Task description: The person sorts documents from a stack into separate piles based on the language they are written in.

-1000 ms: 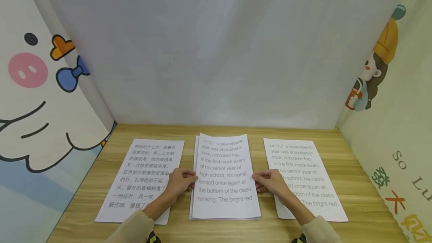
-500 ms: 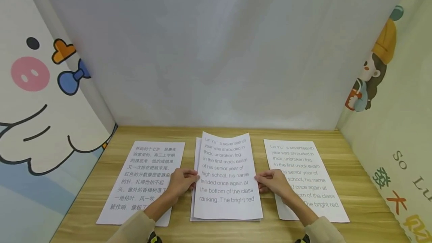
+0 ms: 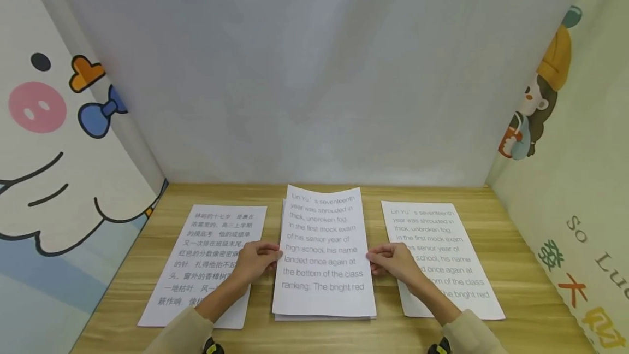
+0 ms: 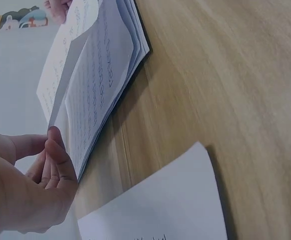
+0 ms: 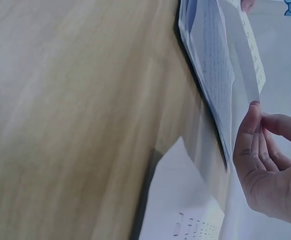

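Observation:
A printed sheet of paper (image 3: 321,255) with English text is held up over the middle stack of paper (image 4: 98,85), its far edge curling. My left hand (image 3: 256,261) pinches its left edge between thumb and fingers; my right hand (image 3: 395,262) pinches the right edge. Both wrist views show a gap between the raised sheet and the stack (image 5: 205,60), whose pages fan slightly at the near end. In the head view the sheet covers most of the stack, leaving thin strips at its left and near edges.
On the wooden table (image 3: 339,337), a sheet with Chinese text (image 3: 206,255) lies to the left, partly under my left forearm. A sheet with English text (image 3: 442,255) lies to the right, partly behind my right hand. A pale curtain (image 3: 314,81) closes the back.
Both hands have raised the pinched sheet off the middle stack; it now sits higher and slightly farther left in the head view. The two side sheets stay in place.

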